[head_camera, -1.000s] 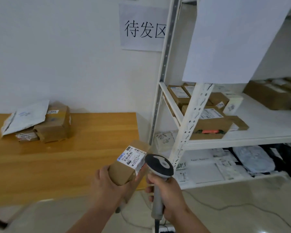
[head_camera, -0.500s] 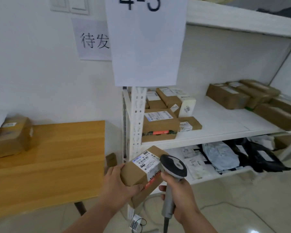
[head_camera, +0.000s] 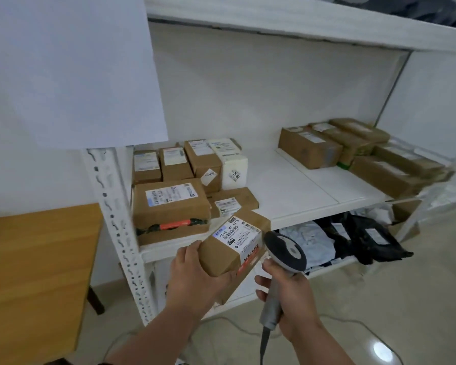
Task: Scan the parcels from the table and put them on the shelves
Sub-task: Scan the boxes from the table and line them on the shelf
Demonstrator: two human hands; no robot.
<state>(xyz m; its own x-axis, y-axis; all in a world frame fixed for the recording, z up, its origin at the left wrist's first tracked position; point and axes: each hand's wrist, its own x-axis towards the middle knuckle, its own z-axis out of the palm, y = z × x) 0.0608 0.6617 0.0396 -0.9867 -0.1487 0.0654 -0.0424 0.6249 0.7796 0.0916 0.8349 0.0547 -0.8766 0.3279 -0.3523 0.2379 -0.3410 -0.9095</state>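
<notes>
My left hand (head_camera: pixel 195 280) grips a small brown cardboard parcel (head_camera: pixel 221 254) with a white barcode label on top and red tape along one edge. It hovers just in front of the middle shelf (head_camera: pixel 295 191) of the white rack. My right hand (head_camera: pixel 290 299) holds a grey barcode scanner (head_camera: pixel 284 251) by its handle, its head right beside the parcel's right end. The scanner's cable hangs down toward the floor.
Several brown boxes and one white box (head_camera: pixel 232 164) fill the shelf's left part; more brown boxes (head_camera: pixel 353 148) sit at its right. The lower shelf holds black and pale bags (head_camera: pixel 363 233). A wooden table (head_camera: pixel 32 272) stands at left. A large white paper sheet (head_camera: pixel 69 69) hangs over the upright.
The view has swung right from the table toward the shelves. Both hands, with parcel and scanner, are now closer to the middle shelf's front edge.
</notes>
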